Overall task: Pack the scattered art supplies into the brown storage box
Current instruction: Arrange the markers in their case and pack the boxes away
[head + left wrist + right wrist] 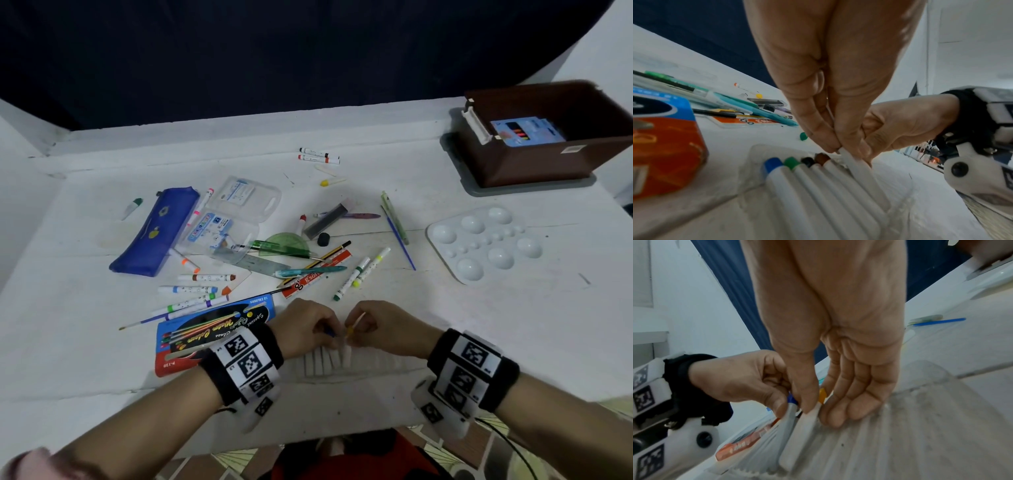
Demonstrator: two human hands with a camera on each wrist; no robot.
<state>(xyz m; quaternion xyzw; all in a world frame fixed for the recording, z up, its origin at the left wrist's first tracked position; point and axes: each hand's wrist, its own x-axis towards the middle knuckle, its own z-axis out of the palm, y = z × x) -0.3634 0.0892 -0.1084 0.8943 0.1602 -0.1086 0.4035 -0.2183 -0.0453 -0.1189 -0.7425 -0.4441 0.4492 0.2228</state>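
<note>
**Packing barely begun: most supplies are lying out on the table**

A white table (445, 325) is standing before a dark blue backdrop, and nearly everything is waiting on it. Going from the left: a blue fabric pencil pouch (156, 231), a clear plastic marker case (236, 212), loose white-barrelled markers (202, 289), a blue-and-red flat paint-set pack (212, 325), a green protractor (286, 241) and an orange-and-white ruler (317, 274) are all lying scattered.

At the near edge, a clear ribbed plastic tray (900, 211) is holding a row of capped white markers (818, 186). The left hand (305, 327) is pinching the blue-capped marker (790, 404) at its tip; the right hand (383, 329) is pinching a yellow-capped marker (822, 395) between thumb and forefinger, its other fingers relaxed, seating it in the tray.

Further right, a white plastic mixing palette (479, 243) is sitting unpacked. At the far right, the brown plastic storage box (548, 150) is standing open, well apart from the hands, seemingly holding only 1 light-blue crayon packet (524, 132). By this look, the bulk of the work is remaining.
</note>
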